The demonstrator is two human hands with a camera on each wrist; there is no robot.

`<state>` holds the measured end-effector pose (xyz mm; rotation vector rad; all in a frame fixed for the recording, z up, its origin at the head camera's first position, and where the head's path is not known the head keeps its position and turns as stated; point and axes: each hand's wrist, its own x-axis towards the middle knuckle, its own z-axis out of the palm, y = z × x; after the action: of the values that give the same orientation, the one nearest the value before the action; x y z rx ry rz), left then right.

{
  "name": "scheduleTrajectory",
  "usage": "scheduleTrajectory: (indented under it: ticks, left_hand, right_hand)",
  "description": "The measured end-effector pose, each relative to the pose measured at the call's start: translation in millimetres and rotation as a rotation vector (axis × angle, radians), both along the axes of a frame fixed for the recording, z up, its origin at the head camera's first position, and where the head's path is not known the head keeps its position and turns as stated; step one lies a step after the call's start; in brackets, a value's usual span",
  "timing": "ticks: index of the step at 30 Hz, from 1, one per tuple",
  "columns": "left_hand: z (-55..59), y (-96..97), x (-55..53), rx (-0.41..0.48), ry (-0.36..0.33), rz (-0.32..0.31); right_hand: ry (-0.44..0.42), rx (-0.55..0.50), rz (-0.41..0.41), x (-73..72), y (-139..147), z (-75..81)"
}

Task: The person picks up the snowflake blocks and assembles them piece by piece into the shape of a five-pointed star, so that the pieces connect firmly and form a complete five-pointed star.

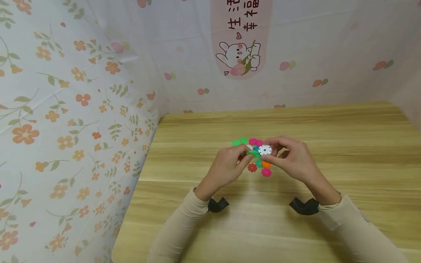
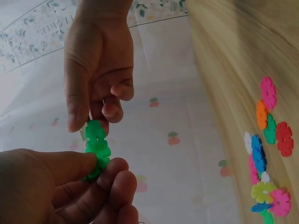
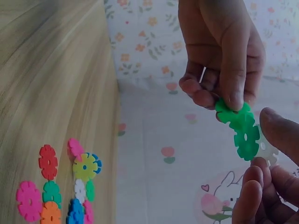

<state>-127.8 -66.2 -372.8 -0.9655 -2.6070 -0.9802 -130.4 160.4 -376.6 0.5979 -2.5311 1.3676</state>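
Above the table, my left hand (image 1: 227, 163) pinches one end of a short chain of green notched plastic discs (image 3: 245, 139) between thumb and fingers. My right hand (image 1: 295, 159) grips a white notched disc (image 1: 265, 150) at the chain's other end, thumb on the near side. In the right wrist view the white disc (image 3: 268, 150) lies behind the lowest green one, partly hidden by my fingers. How the white disc is joined to the green ones cannot be made out.
Loose notched discs lie on the wooden table (image 1: 345, 153) below my hands, among them a red disc (image 1: 252, 167), an orange disc (image 3: 50, 213), a yellow-green disc (image 3: 85, 167) and several pink and blue ones. Patterned cloth (image 1: 184, 54) hangs at the back and left.
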Motion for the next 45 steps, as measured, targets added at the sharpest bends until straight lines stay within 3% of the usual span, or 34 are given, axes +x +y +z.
scheduleTrajectory:
  ticks: [14, 19, 27, 34, 45]
  left_hand:
    - [5.4, 0.0, 3.9, -0.020, -0.014, -0.013]
    - [2.4, 1.7, 3.1, 0.022, 0.046, 0.009]
    - [-0.2, 3.6, 5.4, 0.100, 0.155, 0.030]
    - [-3.5, 5.1, 6.9, 0.083, 0.209, 0.043]
    - [-3.5, 8.4, 8.3, 0.022, 0.273, 0.064]
  right_hand:
    - [0.039, -0.026, 0.009, 1.0, -8.3, -0.9]
    - [0.005, -0.059, 0.010, 0.4, -8.8, -1.4]
    - [-0.119, -0.153, 0.008, 3.7, -10.7, 0.3]
    - [-0.180, -0.220, 0.014, 6.0, -12.1, -3.5]
    - [-0.173, -0.221, 0.028, 6.4, -12.6, -6.2]
